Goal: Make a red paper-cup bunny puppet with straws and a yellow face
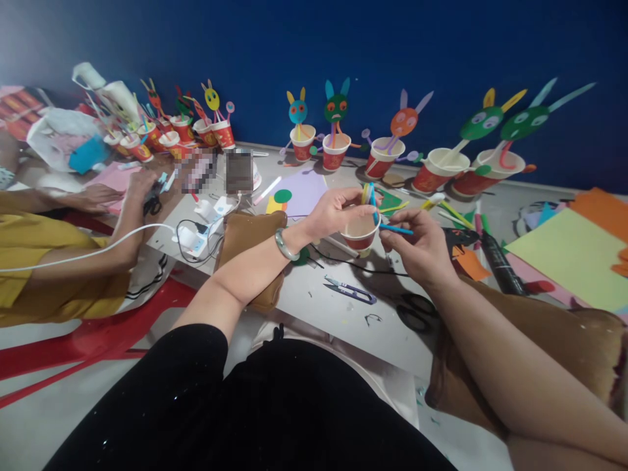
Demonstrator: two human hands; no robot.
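My left hand (334,210) is closed around the rim of a red and white paper cup (360,235), held just above the table, with coloured straws or strips (369,194) pinched at its top. A green bangle sits on that wrist. My right hand (420,248) is closed on a blue straw (395,229) that pokes sideways into the cup's right side. Both hands meet over the grey table (338,307).
Finished cup animals (335,140) stand in a row along the blue wall. Small snips (350,291) and black scissors (417,311) lie near me. Coloured paper sheets (569,255) lie at right, a black marker (498,261) beside them. Another person's arms (112,222) work at left, near a white power strip (201,239).
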